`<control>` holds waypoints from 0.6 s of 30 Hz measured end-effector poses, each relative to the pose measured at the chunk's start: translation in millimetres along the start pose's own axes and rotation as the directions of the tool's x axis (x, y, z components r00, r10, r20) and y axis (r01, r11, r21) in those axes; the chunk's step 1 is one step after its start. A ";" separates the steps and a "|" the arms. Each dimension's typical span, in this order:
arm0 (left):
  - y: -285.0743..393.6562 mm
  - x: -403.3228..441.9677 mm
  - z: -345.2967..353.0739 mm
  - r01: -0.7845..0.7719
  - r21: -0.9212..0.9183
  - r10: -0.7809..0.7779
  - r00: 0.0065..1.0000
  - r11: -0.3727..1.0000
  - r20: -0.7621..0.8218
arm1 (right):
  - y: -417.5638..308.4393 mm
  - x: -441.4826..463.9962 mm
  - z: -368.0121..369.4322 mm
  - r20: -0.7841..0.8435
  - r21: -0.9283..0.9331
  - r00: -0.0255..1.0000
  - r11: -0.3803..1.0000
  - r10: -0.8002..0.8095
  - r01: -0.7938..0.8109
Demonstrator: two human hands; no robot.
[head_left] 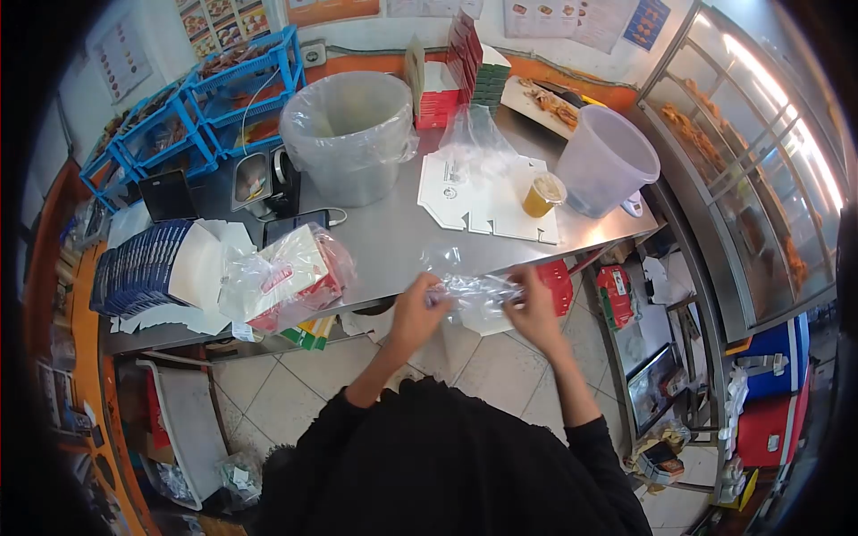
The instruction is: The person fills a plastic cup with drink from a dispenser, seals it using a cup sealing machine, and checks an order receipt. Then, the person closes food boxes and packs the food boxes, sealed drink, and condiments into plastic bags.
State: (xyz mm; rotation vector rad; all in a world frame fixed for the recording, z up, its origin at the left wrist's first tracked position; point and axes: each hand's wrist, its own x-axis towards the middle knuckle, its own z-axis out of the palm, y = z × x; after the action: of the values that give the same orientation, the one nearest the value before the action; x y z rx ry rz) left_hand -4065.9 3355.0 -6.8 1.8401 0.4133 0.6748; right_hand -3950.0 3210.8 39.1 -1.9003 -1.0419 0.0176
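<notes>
A clear plastic bag [478, 290] stretches between my two hands at the front edge of the steel table [384, 241]. My left hand [418, 313] pinches its left side, fingers closed. On the other side my right hand [534, 313] grips it, also with closed fingers. Beyond the bag lies a flat white cardboard box blank [447, 192]. A lidded tub of yellowish contents [543, 195] stands on the blank's right part. Crumpled clear plastic bags [483, 143] cover its back part.
Left on the table are a fanned stack of dark blue cartons [147, 268] and a plastic-wrapped pack [290, 277]. Behind stand a bag-lined bucket [349, 134], a translucent bucket [608, 161] and blue crates [241, 89]. A glass display case [742, 179] rises at right.
</notes>
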 end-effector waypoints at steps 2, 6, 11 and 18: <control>-15.6 -0.7 5.0 0.000 0.040 -0.002 0.999 0.999 0.041 | 15.9 -3.5 26.2 0.058 -0.102 0.998 0.995 -0.003 0.008; -20.3 15.0 -2.7 -0.051 0.145 0.068 0.991 0.988 -0.114 | 31.1 9.6 7.9 -0.240 -0.138 0.954 0.966 0.180 -0.217; -16.0 30.9 14.0 -0.108 0.071 0.120 0.973 0.992 -0.196 | 53.3 23.6 34.4 -0.320 -0.190 0.947 0.981 -0.033 -0.030; -32.2 60.5 19.5 -0.293 0.629 0.434 0.897 0.720 -0.079 | 96.9 70.8 25.9 -0.083 -0.128 0.986 0.980 0.143 -0.153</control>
State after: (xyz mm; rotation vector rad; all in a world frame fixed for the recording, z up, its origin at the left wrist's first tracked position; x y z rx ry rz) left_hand -4005.4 3387.1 -26.6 2.5119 0.4450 1.1285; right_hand -3852.2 3257.1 -19.0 -2.0813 -0.8690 -0.0374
